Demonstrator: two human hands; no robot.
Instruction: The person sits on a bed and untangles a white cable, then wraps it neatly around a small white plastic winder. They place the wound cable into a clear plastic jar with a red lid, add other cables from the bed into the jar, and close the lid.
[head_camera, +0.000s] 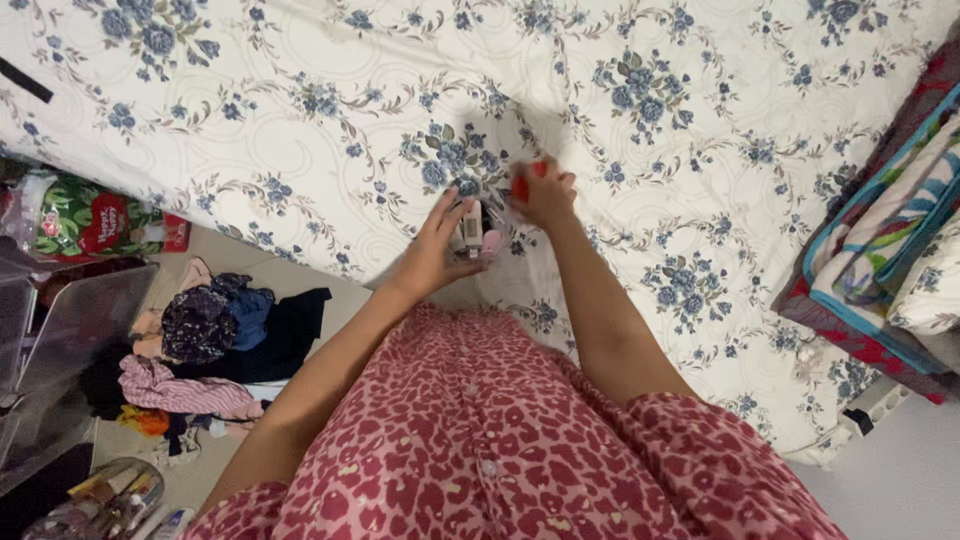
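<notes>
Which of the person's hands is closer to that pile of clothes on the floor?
Left. The left hand is over the bed's edge, on the same side as the pile of clothes on the floor. The right hand is farther away, over the floral bedsheet.

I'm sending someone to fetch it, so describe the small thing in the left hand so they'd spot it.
Start at the bed sheet, white with blue flowers. Near its lower edge, the left hand holds a small white and pink object. The right hand beside it holds something red; this one is paler and boxier.

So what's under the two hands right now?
The floral bedsheet lies beneath both hands. The left hand holds small pale items; the right hand grips something red, mostly covered.
</notes>
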